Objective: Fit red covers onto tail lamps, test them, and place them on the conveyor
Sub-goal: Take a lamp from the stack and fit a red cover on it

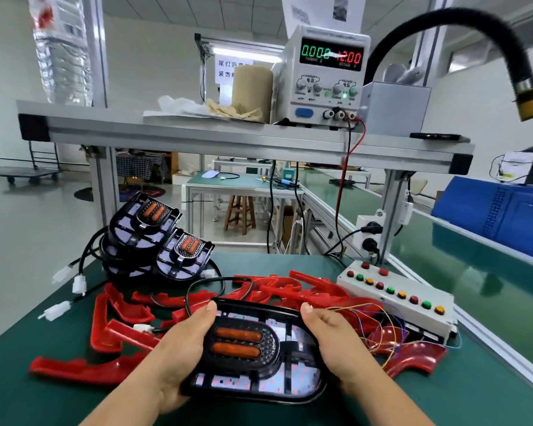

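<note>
Bare tail lamp (250, 348) gripped at both ends, no cover fitted yet
Left hand (179, 355) and right hand (330, 345) are clamped on its sides, face up over the bench (28, 401), likely so a cover can be lined up; red covers (290, 292) are scattered just behind, within reach

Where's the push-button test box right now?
Head view, right side: the button box lies on the green table beyond the right hand holding the tail lamp, between the red covers and the conveyor.
</note>
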`<state>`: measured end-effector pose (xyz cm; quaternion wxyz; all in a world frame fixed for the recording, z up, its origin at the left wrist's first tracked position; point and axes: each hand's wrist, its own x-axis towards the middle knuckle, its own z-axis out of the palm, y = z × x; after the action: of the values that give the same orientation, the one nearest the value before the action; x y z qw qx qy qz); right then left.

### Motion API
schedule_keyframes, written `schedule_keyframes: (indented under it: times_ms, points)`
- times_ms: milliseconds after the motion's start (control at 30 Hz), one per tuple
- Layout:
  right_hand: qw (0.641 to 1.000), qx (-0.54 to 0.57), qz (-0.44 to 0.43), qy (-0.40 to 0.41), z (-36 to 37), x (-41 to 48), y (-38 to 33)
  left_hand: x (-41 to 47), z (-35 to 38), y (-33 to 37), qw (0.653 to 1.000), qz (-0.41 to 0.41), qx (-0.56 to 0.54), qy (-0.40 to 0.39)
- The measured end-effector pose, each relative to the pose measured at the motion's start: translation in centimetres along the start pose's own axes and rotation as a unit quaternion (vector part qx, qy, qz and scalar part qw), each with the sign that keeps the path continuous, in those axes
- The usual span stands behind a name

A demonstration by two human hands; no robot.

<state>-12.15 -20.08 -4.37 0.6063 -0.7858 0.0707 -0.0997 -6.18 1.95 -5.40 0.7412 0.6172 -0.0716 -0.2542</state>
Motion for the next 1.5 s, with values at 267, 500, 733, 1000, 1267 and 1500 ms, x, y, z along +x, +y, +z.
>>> schedule_keyframes:
  times_ms: [267, 500, 733, 1000, 1267, 1500]
  points:
    - [0.969, -0.235, -0.062, 0.034, -1.0, 0.1, 0.6, -0.2, 0.2, -1.1, 0.991, 0.066, 0.094, 0.063]
    - [0.895, -0.413, -0.133, 0.103, -2.9, 0.3, 0.9, 0.0, -0.4, -0.8, 0.986, 0.087, 0.108, 0.092]
    - [0.862, -0.501, -0.078, -0.018, -3.1, 0.8, 1.8, -0.2, -1.0, -0.9, 0.989, 0.086, 0.079, 0.086]
    - [0.867, -0.489, -0.089, 0.021, -3.5, 1.2, 2.1, -0.1, -1.3, -1.0, 0.991, 0.093, 0.033, 0.090]
    - [0.947, -0.281, -0.123, 0.093, -4.4, 1.2, 1.3, 0.0, -1.2, -1.1, 0.990, 0.103, 0.025, 0.091]
    - [0.940, 0.273, -0.103, 0.177, -4.6, 1.0, -0.4, 0.2, -0.8, -1.1, 0.990, 0.098, 0.026, 0.094]
